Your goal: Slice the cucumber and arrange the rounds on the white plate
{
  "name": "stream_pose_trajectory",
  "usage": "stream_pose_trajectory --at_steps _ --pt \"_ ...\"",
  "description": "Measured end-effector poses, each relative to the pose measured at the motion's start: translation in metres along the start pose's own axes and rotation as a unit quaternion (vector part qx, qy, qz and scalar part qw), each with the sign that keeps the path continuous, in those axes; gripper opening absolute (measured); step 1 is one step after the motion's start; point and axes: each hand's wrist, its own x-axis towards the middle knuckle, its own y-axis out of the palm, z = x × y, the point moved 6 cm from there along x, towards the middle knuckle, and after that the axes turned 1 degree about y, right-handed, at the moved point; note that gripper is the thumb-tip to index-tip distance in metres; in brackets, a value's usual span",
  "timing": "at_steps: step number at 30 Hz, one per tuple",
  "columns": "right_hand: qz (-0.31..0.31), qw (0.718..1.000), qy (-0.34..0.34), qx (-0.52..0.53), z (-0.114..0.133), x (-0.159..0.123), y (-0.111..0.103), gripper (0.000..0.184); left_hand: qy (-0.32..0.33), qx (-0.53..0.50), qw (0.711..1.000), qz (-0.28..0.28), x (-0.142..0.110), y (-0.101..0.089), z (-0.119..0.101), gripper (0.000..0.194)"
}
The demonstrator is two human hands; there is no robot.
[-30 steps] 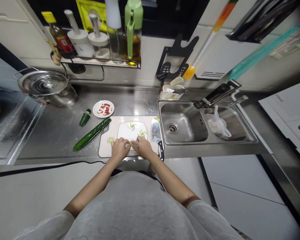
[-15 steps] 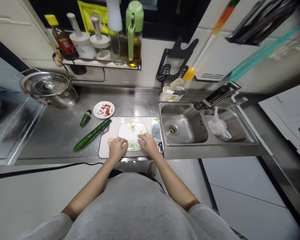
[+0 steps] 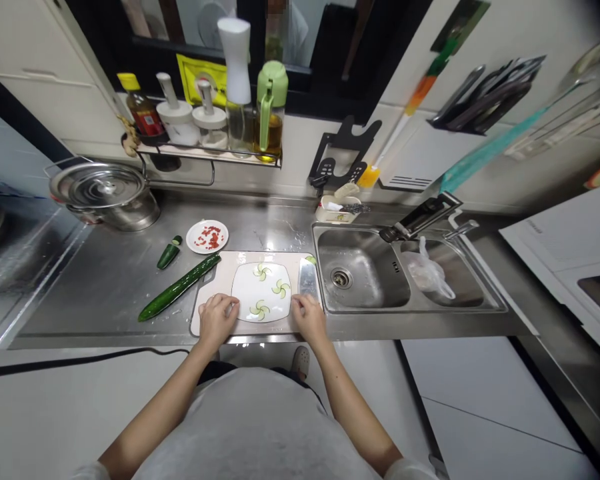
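A white squarish plate (image 3: 245, 287) lies on the pale cutting board (image 3: 207, 287), bearing three pinwheels of thin green cucumber slices (image 3: 281, 288). My left hand (image 3: 218, 320) is at the plate's left edge, with thumb and fingertips pinched together. At the right edge my right hand (image 3: 309, 316) has its fingers curled in a similar pinch. Whether either hand holds the rim or a small slice cannot be made out. Beside the plate lies a kitchen knife (image 3: 307, 275); its handle is hidden by my right hand.
Left of the board lie a long cucumber (image 3: 177, 288) and a cut cucumber piece (image 3: 168, 256). A small plate (image 3: 193, 237) holds red bits. A steel pot (image 3: 130, 210) stands further left; a double sink (image 3: 365, 267) is on the right. Bottles fill a wall rack (image 3: 210, 152).
My hands have moved apart, from over the plate to its left and right edges, uncovering the lower and right pinwheels. The view has tilted up, showing more of the window.
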Motion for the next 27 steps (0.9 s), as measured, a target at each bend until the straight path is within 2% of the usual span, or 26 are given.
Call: stream_pose_trajectory --at_steps 7,13,18,23,27 --pt "0.010 1.000 -0.008 0.001 0.002 -0.004 0.004 0.032 -0.016 -0.004 1.000 -0.019 -0.002 -0.007 0.016 0.020" --pt "-0.014 0.999 -0.021 0.024 0.000 -0.002 -0.007 0.035 -0.075 -0.018 0.996 -0.055 -0.005 -0.020 0.051 0.024" --pt "-0.029 0.998 -0.039 0.036 0.000 -0.001 -0.007 0.038 -0.096 -0.008 0.991 -0.087 -0.003 -0.030 0.074 0.025" --pt "-0.021 0.998 -0.046 0.047 0.001 0.003 -0.004 0.040 -0.112 0.004 0.990 -0.082 0.001 -0.033 0.078 0.023" --pt "-0.015 0.997 -0.057 0.053 0.005 0.006 -0.002 0.041 -0.117 0.019 0.992 -0.043 0.005 -0.028 0.072 0.025"
